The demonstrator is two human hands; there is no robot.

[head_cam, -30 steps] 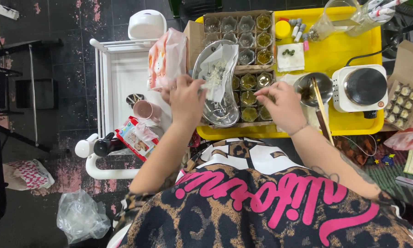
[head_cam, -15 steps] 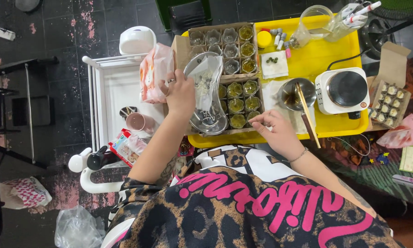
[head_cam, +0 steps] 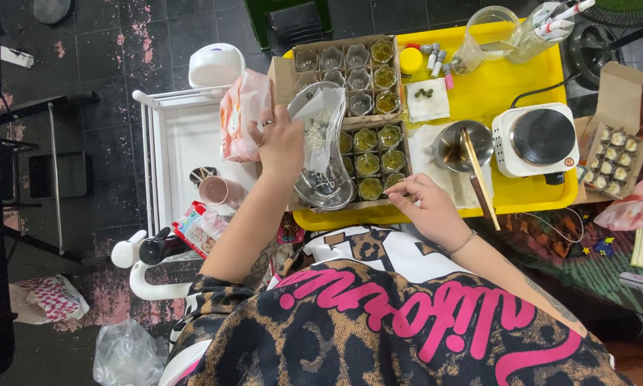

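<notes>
My left hand (head_cam: 282, 143) grips the rim of a kidney-shaped metal dish (head_cam: 327, 187) and holds it tilted over the left side of a cardboard box (head_cam: 282, 71). A clear plastic bag (head_cam: 320, 118) of small pieces lies in the dish. The box holds several small glass jars (head_cam: 368, 139), some with yellow-green filling. My right hand (head_cam: 425, 207) hovers at the box's front edge, thumb and forefinger pinched together beside the nearest jar (head_cam: 394, 180). I see nothing between those fingers.
The box sits on a yellow tray (head_cam: 493, 86) with a small metal pot and chopsticks (head_cam: 461, 143), a white hot plate (head_cam: 536, 139) and a glass pitcher (head_cam: 489, 32). A white cart (head_cam: 171, 143) to the left carries a pink cup (head_cam: 218, 191) and a pink snack bag (head_cam: 243, 114).
My right hand has drawn back from over the jars on the right to the box's front edge, now pinched. My left hand keeps hold of the metal dish.
</notes>
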